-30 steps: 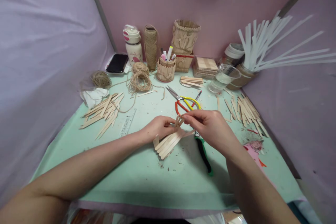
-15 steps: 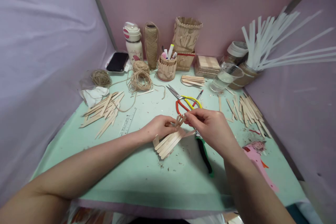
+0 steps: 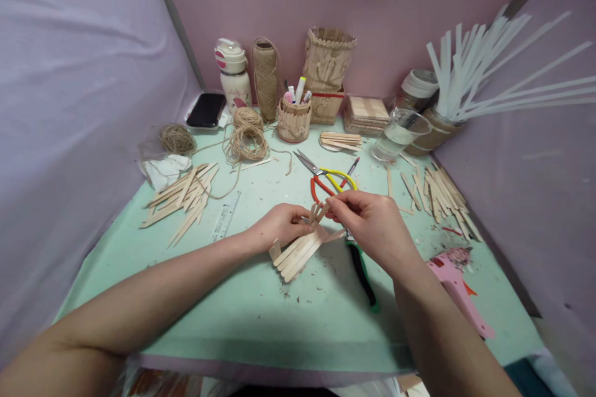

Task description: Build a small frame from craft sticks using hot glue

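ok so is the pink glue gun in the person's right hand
No, the pink glue gun lies on the table, while the right hand pinches a wooden stick.

left hand point(image 3: 284, 223): fingers curled | right hand point(image 3: 361, 214): pinching | forearms converging

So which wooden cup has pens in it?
The short cup, in front and to the left of the tall cup. Pens poke out of its top; none show in the tall cup.
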The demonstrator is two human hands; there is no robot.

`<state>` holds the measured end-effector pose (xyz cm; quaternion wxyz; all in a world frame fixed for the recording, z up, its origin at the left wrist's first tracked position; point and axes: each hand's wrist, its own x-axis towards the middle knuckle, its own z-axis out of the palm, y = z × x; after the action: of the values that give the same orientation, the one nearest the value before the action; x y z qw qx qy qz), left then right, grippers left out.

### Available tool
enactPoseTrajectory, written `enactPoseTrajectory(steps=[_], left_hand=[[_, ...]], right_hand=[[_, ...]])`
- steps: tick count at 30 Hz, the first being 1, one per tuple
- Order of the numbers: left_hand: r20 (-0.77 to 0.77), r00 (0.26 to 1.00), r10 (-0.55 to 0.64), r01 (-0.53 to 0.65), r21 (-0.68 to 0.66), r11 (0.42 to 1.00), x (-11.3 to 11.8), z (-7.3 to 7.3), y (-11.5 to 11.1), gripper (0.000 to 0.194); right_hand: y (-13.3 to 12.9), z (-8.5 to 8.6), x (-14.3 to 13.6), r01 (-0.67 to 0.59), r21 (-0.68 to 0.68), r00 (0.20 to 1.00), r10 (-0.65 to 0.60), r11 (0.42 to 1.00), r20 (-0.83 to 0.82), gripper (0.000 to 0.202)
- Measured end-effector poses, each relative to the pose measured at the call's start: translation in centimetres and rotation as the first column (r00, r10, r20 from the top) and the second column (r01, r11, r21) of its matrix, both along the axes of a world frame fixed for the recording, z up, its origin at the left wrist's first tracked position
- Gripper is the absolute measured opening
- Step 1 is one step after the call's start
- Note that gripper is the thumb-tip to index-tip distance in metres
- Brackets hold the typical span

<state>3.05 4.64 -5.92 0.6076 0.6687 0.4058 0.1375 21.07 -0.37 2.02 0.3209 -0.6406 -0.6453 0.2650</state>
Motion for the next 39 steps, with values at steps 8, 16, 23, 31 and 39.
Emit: enactPoseTrajectory(steps=[8,16,23,31,39], left_hand=[[-0.042,0.999,-0.009,0.010,0.018,1.000,0.0,0.5,-0.1,0.038],[-0.112,0.993,-0.024,0.034,0.085,0.996,0.0,1.3,-0.1,0.035],[-0.125,0.992,-0.032,0.044,0.091,0.995,0.1,1.7,-0.1,0.034],[-0.108,0.993,-0.037,0.047,0.089,0.995,0.0,1.2,0.0,0.032],[-0.106,0.993,-0.055,0.064,0.080,0.995,-0.1,1.6,0.0,0.037]], right_hand=[[-0.1,0.2,-0.1,0.002,-0.003,1.000,-0.002,1.000,0.003,0.027],[-0.2,0.2,-0.2,-0.001,0.011,1.000,0.000,1.000,0.020,0.027],[-0.1,0.3,-0.2,-0.032,0.033,0.998,0.030,0.999,0.047,0.028],[-0.1,0.0,-0.1,-0.031,0.025,0.999,0.030,0.999,0.027,0.028],[-0.2,-0.3,0.8,-0.038,-0.029,0.998,0.037,0.999,-0.044,0.032]])
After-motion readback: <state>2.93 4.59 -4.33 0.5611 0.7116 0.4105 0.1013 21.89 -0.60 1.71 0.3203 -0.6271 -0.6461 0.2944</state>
